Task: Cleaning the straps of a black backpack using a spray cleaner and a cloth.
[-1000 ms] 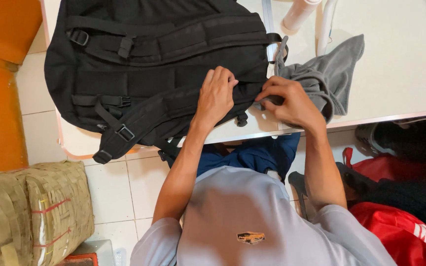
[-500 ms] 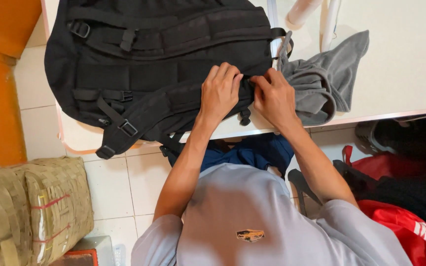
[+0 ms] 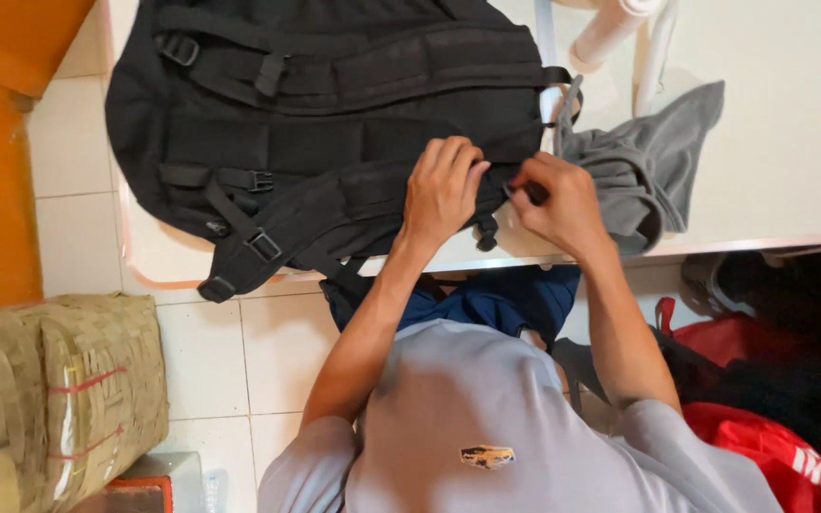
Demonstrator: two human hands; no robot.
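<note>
Black backpack lies flat on the white counter, straps hanging over the near edge. Left hand rests palm-down on the bag's near right corner, fingers together and curled against the fabric. Right hand sits just beside it, fingertips pinched on something small and dark at the bag's edge — too small to tell what. A grey cloth lies crumpled on the counter, touching the right hand. Red bag on the floor, lower right.

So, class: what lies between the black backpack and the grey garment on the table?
In the head view, the right hand lies between the black backpack and the grey garment, pinching something small and dark at the backpack's edge.
</note>
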